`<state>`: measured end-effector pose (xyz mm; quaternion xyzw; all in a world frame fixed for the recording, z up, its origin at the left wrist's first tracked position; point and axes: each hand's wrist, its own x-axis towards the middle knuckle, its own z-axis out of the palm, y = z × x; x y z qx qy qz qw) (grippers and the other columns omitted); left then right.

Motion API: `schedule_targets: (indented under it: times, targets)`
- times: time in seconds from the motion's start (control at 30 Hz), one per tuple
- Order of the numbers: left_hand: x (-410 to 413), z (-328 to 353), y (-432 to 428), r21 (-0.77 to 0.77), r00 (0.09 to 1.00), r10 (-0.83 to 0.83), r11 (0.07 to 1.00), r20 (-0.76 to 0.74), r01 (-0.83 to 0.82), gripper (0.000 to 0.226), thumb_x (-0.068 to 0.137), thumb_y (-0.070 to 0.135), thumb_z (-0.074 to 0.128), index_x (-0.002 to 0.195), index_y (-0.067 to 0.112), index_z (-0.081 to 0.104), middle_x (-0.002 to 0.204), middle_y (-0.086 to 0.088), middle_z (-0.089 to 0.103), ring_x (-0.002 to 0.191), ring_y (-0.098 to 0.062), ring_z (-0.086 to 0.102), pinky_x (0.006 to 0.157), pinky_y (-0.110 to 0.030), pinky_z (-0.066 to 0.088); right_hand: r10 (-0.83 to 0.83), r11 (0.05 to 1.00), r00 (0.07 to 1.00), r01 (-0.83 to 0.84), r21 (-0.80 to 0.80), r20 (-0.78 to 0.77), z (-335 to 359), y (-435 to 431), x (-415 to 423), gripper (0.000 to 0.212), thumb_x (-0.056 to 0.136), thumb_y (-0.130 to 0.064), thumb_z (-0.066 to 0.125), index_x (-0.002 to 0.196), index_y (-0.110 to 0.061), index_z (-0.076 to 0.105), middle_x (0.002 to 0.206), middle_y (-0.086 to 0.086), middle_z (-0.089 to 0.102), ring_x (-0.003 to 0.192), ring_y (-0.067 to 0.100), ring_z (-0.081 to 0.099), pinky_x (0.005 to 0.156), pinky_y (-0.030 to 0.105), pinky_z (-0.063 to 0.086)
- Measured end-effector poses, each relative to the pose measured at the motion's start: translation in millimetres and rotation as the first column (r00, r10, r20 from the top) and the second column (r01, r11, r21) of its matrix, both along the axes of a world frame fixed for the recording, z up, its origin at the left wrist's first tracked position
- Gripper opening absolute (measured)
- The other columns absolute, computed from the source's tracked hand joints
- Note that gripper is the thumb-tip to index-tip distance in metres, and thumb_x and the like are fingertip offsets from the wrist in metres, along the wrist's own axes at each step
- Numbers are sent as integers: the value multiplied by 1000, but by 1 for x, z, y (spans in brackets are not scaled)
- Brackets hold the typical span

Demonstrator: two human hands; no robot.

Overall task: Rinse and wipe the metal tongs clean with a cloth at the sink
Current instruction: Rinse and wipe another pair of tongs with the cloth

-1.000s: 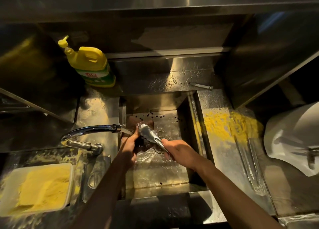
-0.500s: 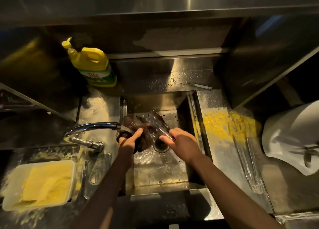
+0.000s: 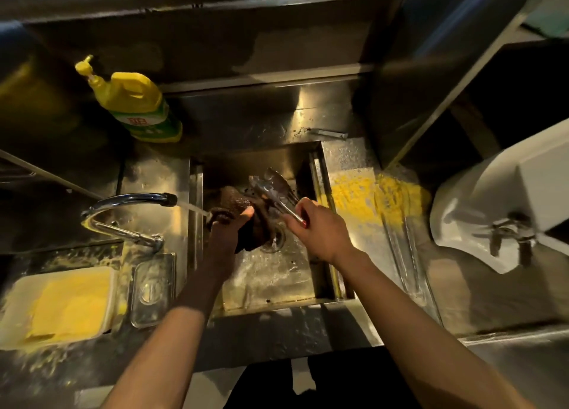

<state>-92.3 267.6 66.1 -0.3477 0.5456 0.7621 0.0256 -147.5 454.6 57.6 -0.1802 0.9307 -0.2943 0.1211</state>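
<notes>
Gleaming under the light, the steel tongs (image 3: 275, 189) are held above the wet stainless sink basin (image 3: 277, 280), their slim arms slightly parted and their rounded heads pointed away. The handle end is gripped by the curled fingers of the right hand (image 3: 320, 233). A dark brown, crumpled cloth (image 3: 234, 197) is clutched in the left hand (image 3: 226, 233) beneath the stream from the curved chrome faucet (image 3: 129, 200), beside the tongs.

Head cam, steep downward look, close over sink (image 3: 320, 174).

Counter: wet stainless-steel worktop (image 3: 154, 174)
Left of sink (image 3: 195, 239): white rectangular tray (image 3: 17, 304), yellow plastic pump bottle (image 3: 135, 103)
Right of sink: scattered yellow crumbs (image 3: 354, 193)
</notes>
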Motion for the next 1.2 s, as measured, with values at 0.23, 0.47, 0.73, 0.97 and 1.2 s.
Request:
schedule_targets:
  times: [0.23, 0.47, 0.73, 0.97, 1.2]
  targets:
    - [-18, 50, 53, -4, 1000, -9, 1000, -24, 9, 57, 82, 45, 71, 129, 16, 57, 119, -9, 68, 107, -27, 66, 92, -44, 54, -73, 992, 997, 68, -110, -40, 50, 59, -10, 24, 91, -48, 54, 90, -24, 50, 86, -7, 56, 72, 16, 54, 63, 35, 42]
    - [-55, 96, 103, 4, 995, -56, 998, -78, 56, 62, 70, 43, 80, 122, 14, 61, 114, -12, 71, 96, -29, 71, 80, -50, 59, -129, 990, 975, 117, -76, -180, 102, 122, -18, 26, 96, -52, 50, 103, -27, 52, 93, -9, 57, 78, 14, 57, 65, 35, 44]
    - [-68, 128, 182, 24, 923, -346, 935, -166, 355, 17, 87, 25, 69, 101, 16, 69, 106, -9, 74, 97, -25, 71, 96, -45, 52, -354, 935, 913, 338, -112, -202, 148, 188, 21, 19, 96, -48, 54, 104, -32, 50, 97, -10, 58, 81, 12, 56, 67, 29, 37]
    - [-52, 144, 263, -23, 788, -585, 805, -191, 592, 19, 86, 29, 70, 100, 17, 68, 102, -5, 74, 95, -24, 70, 86, -36, 54, -622, 782, 744, 575, -241, -244, 175, 248, 85, 16, 93, -49, 51, 96, -34, 48, 83, -10, 55, 73, 10, 53, 62, 28, 35]
    - [-23, 167, 358, -4, 618, -752, 636, -229, 772, 31, 89, 30, 68, 111, 7, 68, 94, -6, 76, 90, -25, 72, 90, -40, 55, -814, 581, 535, 763, -283, -228, 197, 320, 155, 20, 89, -45, 41, 88, -27, 49, 74, -6, 54, 67, 9, 52, 56, 27, 34]
